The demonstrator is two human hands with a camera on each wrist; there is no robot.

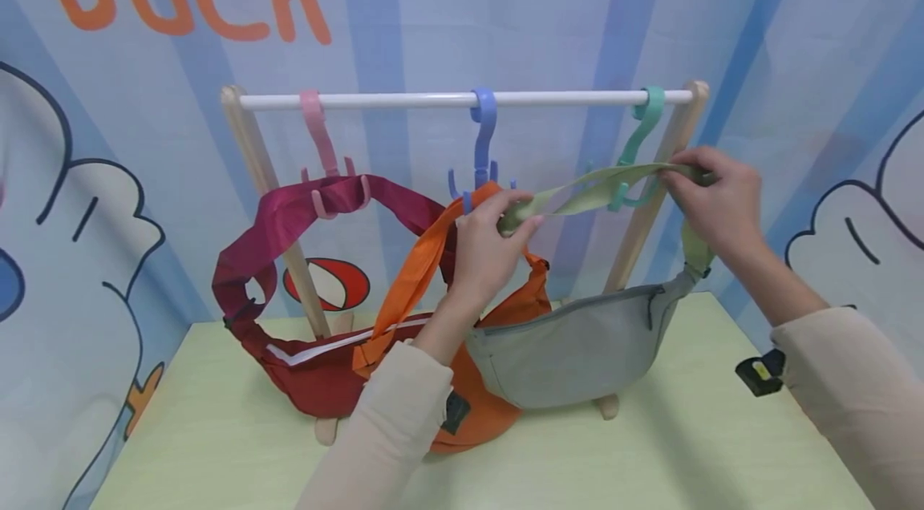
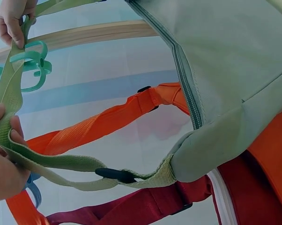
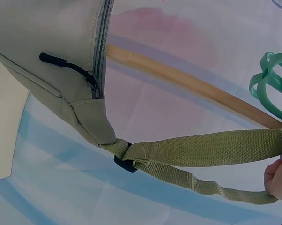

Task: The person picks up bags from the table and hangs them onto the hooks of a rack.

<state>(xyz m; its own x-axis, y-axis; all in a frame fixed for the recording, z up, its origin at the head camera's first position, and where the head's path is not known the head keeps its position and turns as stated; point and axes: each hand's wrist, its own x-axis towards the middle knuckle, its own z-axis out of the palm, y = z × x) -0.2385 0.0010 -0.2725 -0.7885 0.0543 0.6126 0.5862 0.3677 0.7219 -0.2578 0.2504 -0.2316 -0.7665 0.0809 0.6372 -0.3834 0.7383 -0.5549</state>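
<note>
A grey-green waist bag (image 1: 570, 354) hangs from its light green strap (image 1: 613, 176), which both hands hold up. My left hand (image 1: 491, 241) grips the strap's left part, in front of the blue hook (image 1: 484, 141). The right hand (image 1: 715, 193) pinches the strap near the rack's right post. Between the hands, the strap passes in front of the green hook (image 1: 650, 121); whether it touches the hook I cannot tell. In the left wrist view the strap (image 2: 12, 89) runs doubled through the left fingers. The right wrist view shows the bag's zipper pull (image 3: 61, 61) and strap buckle (image 3: 126, 161).
A red waist bag (image 1: 318, 382) hangs by its maroon strap on the pink hook (image 1: 321, 133). An orange bag (image 1: 476, 414) hangs from the blue hook, partly behind the left arm. The white rail (image 1: 404, 100) spans wooden posts on a pale green table (image 1: 216, 430).
</note>
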